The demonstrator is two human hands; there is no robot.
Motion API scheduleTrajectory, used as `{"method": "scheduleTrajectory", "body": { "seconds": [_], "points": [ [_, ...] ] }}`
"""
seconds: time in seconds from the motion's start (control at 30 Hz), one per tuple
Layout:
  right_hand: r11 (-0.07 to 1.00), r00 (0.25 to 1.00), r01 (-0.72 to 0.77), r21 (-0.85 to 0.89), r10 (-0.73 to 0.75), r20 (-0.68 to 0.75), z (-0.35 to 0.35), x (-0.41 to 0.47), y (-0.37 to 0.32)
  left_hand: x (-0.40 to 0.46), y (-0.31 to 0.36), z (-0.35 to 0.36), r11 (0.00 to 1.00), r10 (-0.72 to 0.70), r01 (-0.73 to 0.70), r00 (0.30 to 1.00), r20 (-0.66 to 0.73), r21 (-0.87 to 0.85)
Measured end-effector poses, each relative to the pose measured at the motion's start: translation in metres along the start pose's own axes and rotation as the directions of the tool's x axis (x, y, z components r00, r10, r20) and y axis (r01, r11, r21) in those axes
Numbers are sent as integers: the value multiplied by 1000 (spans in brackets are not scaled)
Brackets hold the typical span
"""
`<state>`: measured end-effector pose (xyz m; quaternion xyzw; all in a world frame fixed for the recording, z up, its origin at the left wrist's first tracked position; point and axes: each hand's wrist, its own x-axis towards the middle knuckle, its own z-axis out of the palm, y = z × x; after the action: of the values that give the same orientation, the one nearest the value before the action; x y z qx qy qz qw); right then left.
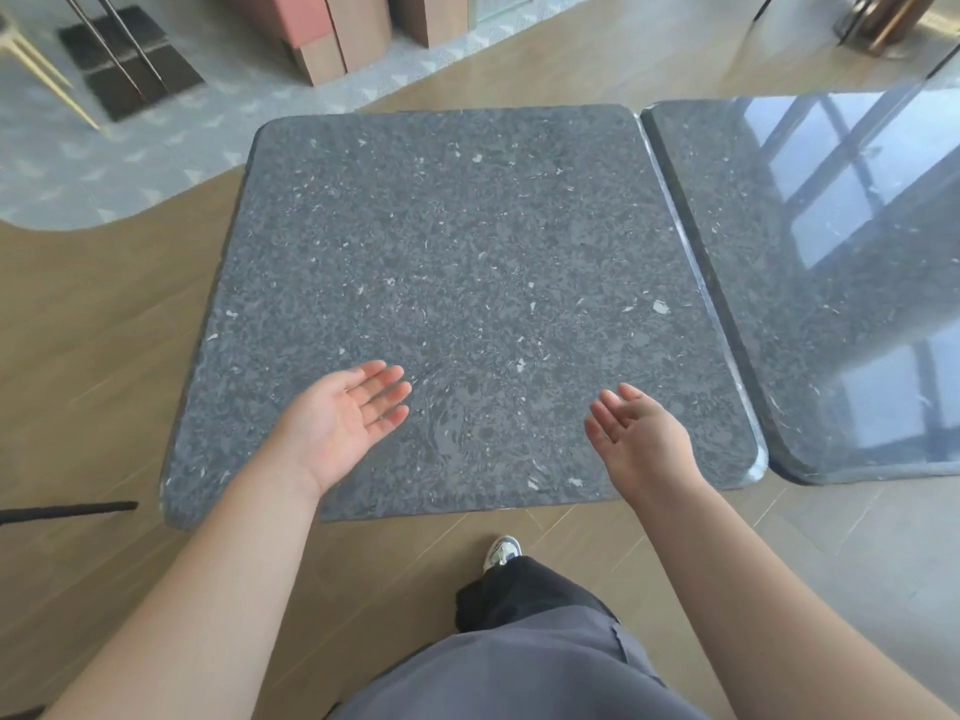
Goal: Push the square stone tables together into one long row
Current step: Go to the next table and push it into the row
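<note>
Both hands are out over the near table (467,262), the big speckled grey slab filling the middle of the frame. The left hand (340,420) sits lower left of centre, palm turned up and inward, fingers straight and relaxed, gripping nothing. The right hand (641,439) is lower right of centre, fingers also loose and extended, nothing in it either. Whether either hand touches the stone, I cannot tell; they look to be hovering above its near part. The slab's near edge runs just below both wrists. At the right of the frame lies the second table (831,283), glossy with window reflections, its left edge just beside the near table's right edge, a thin seam between them. Bottom centre, a shoe (501,550) and dark trouser leg on the wooden floor (93,356).
</note>
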<state>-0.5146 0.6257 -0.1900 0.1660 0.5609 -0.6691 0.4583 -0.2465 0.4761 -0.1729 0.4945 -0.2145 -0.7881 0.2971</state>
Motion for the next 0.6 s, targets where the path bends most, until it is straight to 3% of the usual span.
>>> {"method": "scheduleTrajectory", "body": {
  "seconds": [0.13, 0.3, 0.6],
  "points": [
    [997, 998, 63, 48, -62, -6, 19, 6, -38, 15, 27, 49, 987, 44, -49, 998, 38, 153],
    [971, 970, 239, -13, -238, 39, 53, -2, -99, 22, 69, 117, 910, 201, -228, 973, 111, 346],
    [861, 858, 506, -46, -498, 122, 96, -49, -148, 12, 130, 179, 854, 342, -435, 882, 323, 284]
  ]
}}
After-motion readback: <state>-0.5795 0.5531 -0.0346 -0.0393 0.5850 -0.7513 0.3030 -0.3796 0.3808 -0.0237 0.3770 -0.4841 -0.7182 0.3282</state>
